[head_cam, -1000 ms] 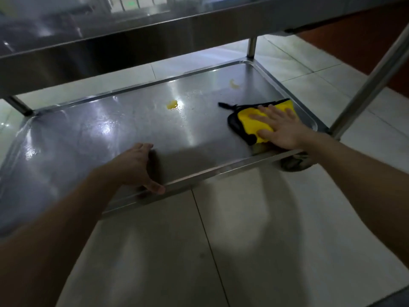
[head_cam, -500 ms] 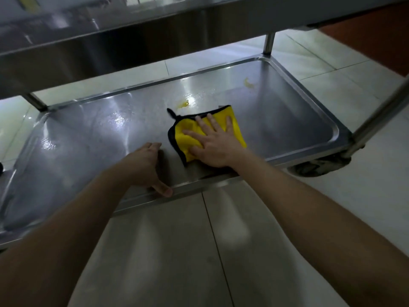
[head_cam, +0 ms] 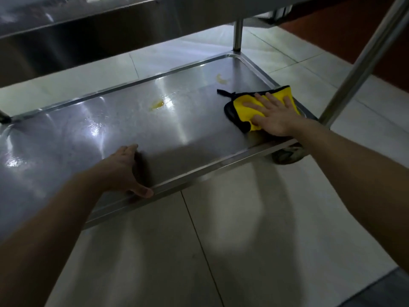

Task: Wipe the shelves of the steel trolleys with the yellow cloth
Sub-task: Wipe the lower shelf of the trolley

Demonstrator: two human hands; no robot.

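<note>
A yellow cloth (head_cam: 244, 105) with a black edge lies flat near the right end of the steel trolley's bottom shelf (head_cam: 115, 134). My right hand (head_cam: 273, 115) presses down on it with straight, spread fingers. My left hand (head_cam: 122, 171) grips the shelf's front rim (head_cam: 199, 173), thumb on the outer lip and fingers inside the tray. Two yellow stains sit on the shelf: one near the middle (head_cam: 157, 104) and one toward the back right (head_cam: 221, 78).
The trolley's upper shelf (head_cam: 88, 23) hangs low overhead. Upright steel posts stand at the back right (head_cam: 238, 34) and front right (head_cam: 363, 60). A caster wheel (head_cam: 287, 154) shows under the front right corner. Pale floor tiles (head_cam: 221, 240) surround the trolley.
My right hand slid the cloth from the shelf's right end to its middle, then back to the right end. My left hand kept its hold on the front rim.
</note>
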